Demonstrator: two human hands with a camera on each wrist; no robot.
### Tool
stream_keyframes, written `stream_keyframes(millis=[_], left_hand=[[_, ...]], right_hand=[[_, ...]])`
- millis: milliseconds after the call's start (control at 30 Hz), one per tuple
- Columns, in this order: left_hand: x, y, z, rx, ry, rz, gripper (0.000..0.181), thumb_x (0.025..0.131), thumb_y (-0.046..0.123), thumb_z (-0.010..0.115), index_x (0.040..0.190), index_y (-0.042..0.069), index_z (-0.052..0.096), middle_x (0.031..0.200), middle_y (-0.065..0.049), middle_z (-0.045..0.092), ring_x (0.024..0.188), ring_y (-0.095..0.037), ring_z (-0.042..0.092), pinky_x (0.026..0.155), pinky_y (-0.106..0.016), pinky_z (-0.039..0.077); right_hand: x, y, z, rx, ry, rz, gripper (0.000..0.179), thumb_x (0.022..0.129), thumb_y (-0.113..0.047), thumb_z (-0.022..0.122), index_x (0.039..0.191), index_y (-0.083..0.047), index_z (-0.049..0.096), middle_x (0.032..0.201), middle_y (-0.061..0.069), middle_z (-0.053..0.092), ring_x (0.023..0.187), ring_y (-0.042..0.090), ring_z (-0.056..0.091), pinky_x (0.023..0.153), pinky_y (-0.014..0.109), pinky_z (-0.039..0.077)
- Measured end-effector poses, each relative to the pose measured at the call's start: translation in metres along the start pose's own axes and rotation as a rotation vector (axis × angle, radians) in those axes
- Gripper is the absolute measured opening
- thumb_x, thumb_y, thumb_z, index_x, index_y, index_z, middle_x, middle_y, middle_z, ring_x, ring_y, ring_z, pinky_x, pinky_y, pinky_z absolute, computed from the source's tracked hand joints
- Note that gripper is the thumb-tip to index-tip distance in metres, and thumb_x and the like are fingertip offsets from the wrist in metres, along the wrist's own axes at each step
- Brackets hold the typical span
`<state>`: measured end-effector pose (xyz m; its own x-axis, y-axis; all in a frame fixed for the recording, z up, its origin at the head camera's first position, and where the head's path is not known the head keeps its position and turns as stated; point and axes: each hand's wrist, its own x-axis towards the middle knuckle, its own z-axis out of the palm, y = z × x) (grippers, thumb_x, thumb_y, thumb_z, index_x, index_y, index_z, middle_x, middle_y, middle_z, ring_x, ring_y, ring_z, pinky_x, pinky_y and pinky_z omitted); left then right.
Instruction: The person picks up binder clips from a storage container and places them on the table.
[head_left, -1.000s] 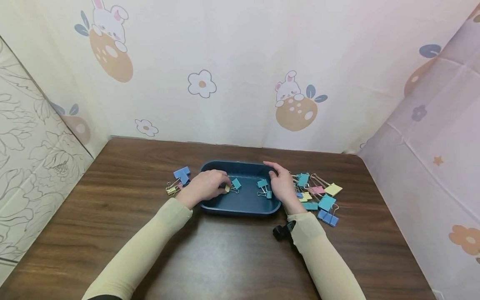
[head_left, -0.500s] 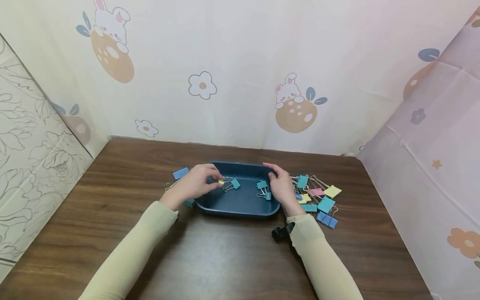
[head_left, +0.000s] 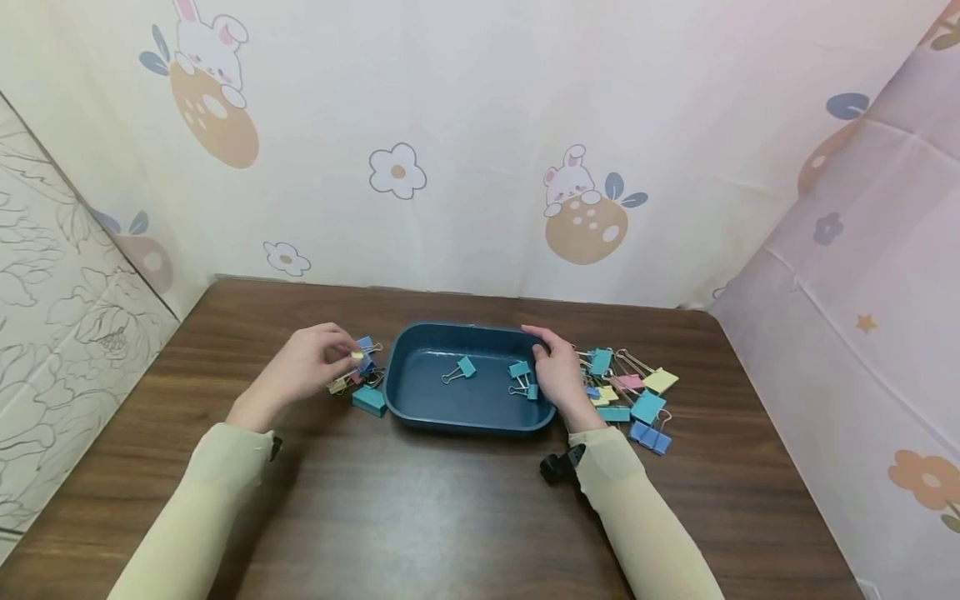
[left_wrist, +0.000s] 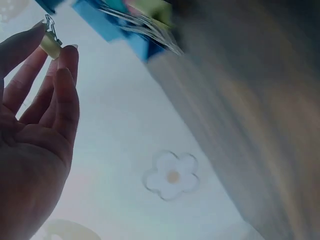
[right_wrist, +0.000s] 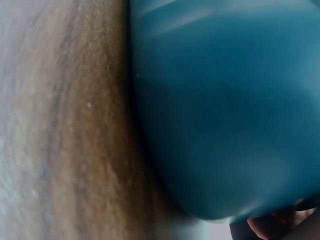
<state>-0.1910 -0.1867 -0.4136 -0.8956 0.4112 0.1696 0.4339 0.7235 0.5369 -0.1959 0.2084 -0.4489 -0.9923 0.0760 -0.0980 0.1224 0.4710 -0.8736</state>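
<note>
My left hand pinches a small yellow binder clip between thumb and fingertips. It is held over the left pile, by a blue binder clip. At the tray's right end, my right hand grips the rim, the thumb on the inner side. The dark blue tray holds a teal binder clip near its middle and two smaller teal binder clips near the right end. In the right wrist view the tray's outer wall fills most of the picture.
Left of the tray lie a larger teal binder clip, a yellow one and others. A mixed pile with a light yellow binder clip and a blue one lies right of the tray. A patterned curtain hangs behind the table.
My left hand has lifted the small yellow binder clip out of the tray and carried it left, over the left pile. My right hand has stayed on the tray's rim.
</note>
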Motion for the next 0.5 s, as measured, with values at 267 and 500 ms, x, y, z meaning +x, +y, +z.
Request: stream_keyframes(millis=[267,500], left_hand=[[-0.024,-0.020,-0.002,0.017,-0.062,-0.055,0.012,0.087,0.003,0.074,0.099,0.007,0.074,0.101,-0.006,0.069,0.092,-0.026,0.066,0.082,-0.049,0.054],[-0.033,-0.023,0.000,0.037,-0.117,-0.051,0.015,0.085,0.003,0.076,0.100,0.009,0.075,0.097,-0.003,0.069,0.091,-0.025,0.063,0.081,-0.050,0.052]], right_hand=[[0.000,-0.001,0.000,-0.009,0.004,-0.014,0.038,0.107,-0.013,0.042,0.139,-0.026,0.059,0.144,0.005,0.052,0.053,0.024,0.044,0.056,0.035,0.040],[0.000,-0.001,-0.001,-0.022,0.009,-0.025,0.038,0.107,-0.013,0.043,0.138,-0.027,0.059,0.143,0.006,0.053,0.049,0.021,0.041,0.052,0.033,0.039]])
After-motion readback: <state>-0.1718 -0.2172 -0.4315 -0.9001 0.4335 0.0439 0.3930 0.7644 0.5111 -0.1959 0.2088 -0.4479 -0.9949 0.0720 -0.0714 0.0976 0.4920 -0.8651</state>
